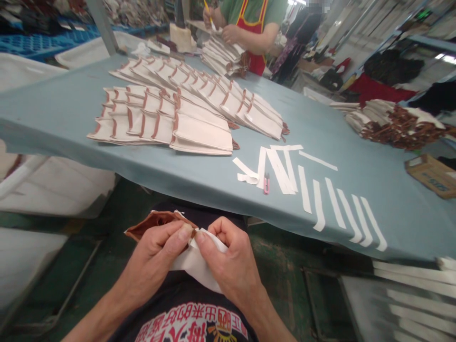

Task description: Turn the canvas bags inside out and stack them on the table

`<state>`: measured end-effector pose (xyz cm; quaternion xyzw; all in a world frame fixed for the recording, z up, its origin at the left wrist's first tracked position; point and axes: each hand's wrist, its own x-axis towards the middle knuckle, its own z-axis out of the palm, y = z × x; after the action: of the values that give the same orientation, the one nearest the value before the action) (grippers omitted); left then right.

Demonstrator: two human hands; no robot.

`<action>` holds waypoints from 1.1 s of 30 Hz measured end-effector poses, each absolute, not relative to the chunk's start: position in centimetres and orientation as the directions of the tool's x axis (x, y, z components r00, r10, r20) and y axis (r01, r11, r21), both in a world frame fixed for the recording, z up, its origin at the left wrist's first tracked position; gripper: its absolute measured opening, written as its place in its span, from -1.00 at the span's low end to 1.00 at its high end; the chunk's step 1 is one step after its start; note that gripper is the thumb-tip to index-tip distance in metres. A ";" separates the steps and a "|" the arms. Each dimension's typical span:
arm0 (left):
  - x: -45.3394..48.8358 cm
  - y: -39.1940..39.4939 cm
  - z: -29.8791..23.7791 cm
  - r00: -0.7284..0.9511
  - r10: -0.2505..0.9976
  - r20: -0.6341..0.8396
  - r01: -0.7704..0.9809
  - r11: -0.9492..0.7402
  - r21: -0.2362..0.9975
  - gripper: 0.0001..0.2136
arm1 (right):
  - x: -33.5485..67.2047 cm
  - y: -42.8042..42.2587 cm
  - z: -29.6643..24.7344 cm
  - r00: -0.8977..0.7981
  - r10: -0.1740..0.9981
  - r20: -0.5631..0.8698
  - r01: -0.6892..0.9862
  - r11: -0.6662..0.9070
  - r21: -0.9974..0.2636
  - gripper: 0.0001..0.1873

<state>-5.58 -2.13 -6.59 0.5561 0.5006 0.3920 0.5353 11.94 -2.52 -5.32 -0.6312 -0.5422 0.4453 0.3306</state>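
Low in the head view, in front of my lap, I hold a white cloth bag with a brown inside (195, 267). Its brown opening shows at the left, beyond my fingers. My left hand (158, 249) pinches the bag's edge between thumb and fingers. Close beside it, my right hand (233, 254) grips the same edge, thumb on top. The thumbs almost meet at the seam. What lies under the fingertips is hidden.
Ahead is a blue-green covered table (199, 178). It bears overlapping rows of white brown-edged bags (138, 114), loose white strips (304, 190) and pink thread snips (266, 184). A small cardboard box (431, 175) sits at right. Across the table a co-worker in a red apron (254, 42) handles cloth.
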 end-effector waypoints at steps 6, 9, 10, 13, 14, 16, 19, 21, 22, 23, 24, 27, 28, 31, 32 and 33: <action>-5.4 -2.4 -6.8 0.204 0.973 -0.105 0.203 0.062 0.977 -0.76 | 12.0 -2.2 -5.7 -0.001 0.971 -0.241 0.376 -0.223 -0.900 -0.58; -5.2 -2.7 -7.2 0.119 0.992 -0.034 0.222 0.007 0.975 -0.73 | 12.0 -2.3 -6.3 -0.051 0.958 -0.281 0.282 -0.256 -0.925 -0.52; -5.1 -2.8 -7.3 0.110 0.994 -0.014 0.229 -0.011 0.973 -0.74 | 12.0 -2.4 -6.5 -0.083 0.951 -0.298 0.235 -0.272 -0.933 -0.50; -5.0 -2.9 -7.1 0.111 0.992 0.058 0.250 -0.085 0.965 -0.76 | 12.3 -2.6 -6.9 -0.217 0.909 -0.357 0.061 -0.353 -0.934 -0.43; -4.9 -2.9 -7.0 0.119 0.989 0.082 0.253 -0.110 0.961 -0.76 | 12.4 -2.6 -6.9 -0.267 0.887 -0.376 0.003 -0.389 -0.921 -0.38; -4.7 -3.0 -6.6 0.136 0.983 0.122 0.255 -0.153 0.955 -0.75 | 12.6 -2.5 -6.9 -0.355 0.844 -0.403 -0.088 -0.459 -0.884 -0.28; -4.4 -3.3 -6.0 0.127 0.979 0.161 0.265 -0.190 0.945 -0.76 | 12.8 -2.5 -6.8 -0.409 0.816 -0.409 -0.148 -0.502 -0.852 -0.21; -4.0 -3.7 -5.7 0.067 0.988 0.137 0.278 -0.151 0.949 -0.76 | 12.7 -2.7 -6.9 -0.397 0.832 -0.388 -0.159 -0.478 -0.864 -0.21; -3.7 -3.9 -5.5 0.028 0.994 0.108 0.280 -0.111 0.954 -0.76 | 12.6 -2.8 -6.9 -0.385 0.845 -0.372 -0.159 -0.457 -0.875 -0.21; -3.5 -4.2 -5.3 -0.011 0.997 0.074 0.277 -0.068 0.959 -0.75 | 12.4 -3.0 -7.0 -0.373 0.857 -0.354 -0.157 -0.435 -0.887 -0.22; -3.3 -4.4 -5.1 -0.044 0.998 0.042 0.270 -0.029 0.962 -0.75 | 12.3 -3.1 -7.0 -0.363 0.868 -0.340 -0.156 -0.416 -0.896 -0.23; -3.0 -4.9 -4.8 -0.087 0.996 0.021 0.266 0.003 0.964 -0.74 | 12.1 -3.4 -7.0 -0.356 0.879 -0.319 -0.154 -0.391 -0.907 -0.28; -3.1 -4.9 -4.8 -0.087 0.996 0.034 0.275 -0.009 0.961 -0.74 | 12.0 -3.4 -6.9 -0.355 0.879 -0.319 -0.152 -0.391 -0.908 -0.30; -3.6 -4.8 -5.1 -0.037 0.995 0.096 0.317 -0.080 0.945 -0.74 | 11.9 -3.4 -6.6 -0.347 0.878 -0.330 -0.154 -0.401 -0.903 -0.39; -3.8 -4.8 -5.3 0.001 0.993 0.122 0.334 -0.115 0.936 -0.75 | 11.9 -3.4 -6.6 -0.341 0.877 -0.340 -0.161 -0.410 -0.898 -0.42; -4.0 -4.7 -5.4 0.033 0.989 0.147 0.354 -0.149 0.923 -0.76 | 11.8 -3.5 -6.6 -0.337 0.873 -0.352 -0.173 -0.425 -0.889 -0.46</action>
<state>-3.99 -4.70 -5.44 0.6197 0.5416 0.4362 0.3638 11.77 -3.46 -6.57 -0.4456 -0.3931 0.7168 0.3648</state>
